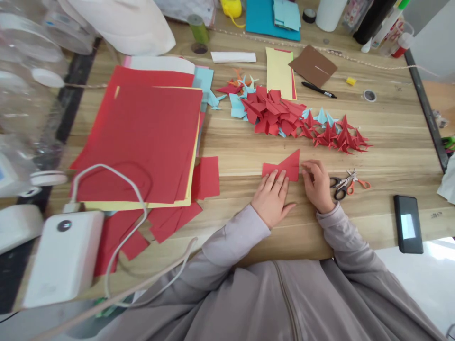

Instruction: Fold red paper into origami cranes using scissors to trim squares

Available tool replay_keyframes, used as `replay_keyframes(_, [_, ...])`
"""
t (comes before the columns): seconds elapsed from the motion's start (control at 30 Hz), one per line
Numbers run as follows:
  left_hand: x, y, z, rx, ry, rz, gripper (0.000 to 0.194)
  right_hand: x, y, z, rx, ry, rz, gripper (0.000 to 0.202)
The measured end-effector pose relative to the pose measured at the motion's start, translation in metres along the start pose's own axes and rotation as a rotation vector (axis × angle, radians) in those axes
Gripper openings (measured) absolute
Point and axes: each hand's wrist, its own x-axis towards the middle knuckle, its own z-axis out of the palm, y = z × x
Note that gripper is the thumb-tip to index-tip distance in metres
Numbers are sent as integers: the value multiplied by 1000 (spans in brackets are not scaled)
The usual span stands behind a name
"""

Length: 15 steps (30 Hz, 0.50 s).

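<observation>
A folded piece of red paper point(289, 166) lies on the wooden table in front of me, one corner pointing up to the right. My left hand point(272, 196) rests flat on its lower left part, fingers stretched out and thumb apart. Just beyond the paper's right edge is my right hand point(316, 184), its fingers curled and the thumb near the index finger; whether anything is between them I cannot make out. Behind the paper lies a heap of folded red paper pieces point(273, 111), with pointed red pieces point(336, 135) and light blue ones point(325, 117) to its right.
Scissors point(344, 182) lie right of my right hand, and a phone point(407, 225) farther right. Large red sheets point(152, 137) are stacked at left, near a white power bank point(64, 255) with a cable. A black pen point(319, 90) and brown paper point(313, 66) lie at the back.
</observation>
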Motion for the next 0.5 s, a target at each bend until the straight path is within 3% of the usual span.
replay_keyframes(0.2, [0, -2, -1, -16, 17, 13, 71, -5, 3, -3, -42, -126, -231, 23])
replay_keyframes(0.5, [1, -4, -4, -27, 22, 29, 64, -3, 5, -2, -76, -157, -224, 25])
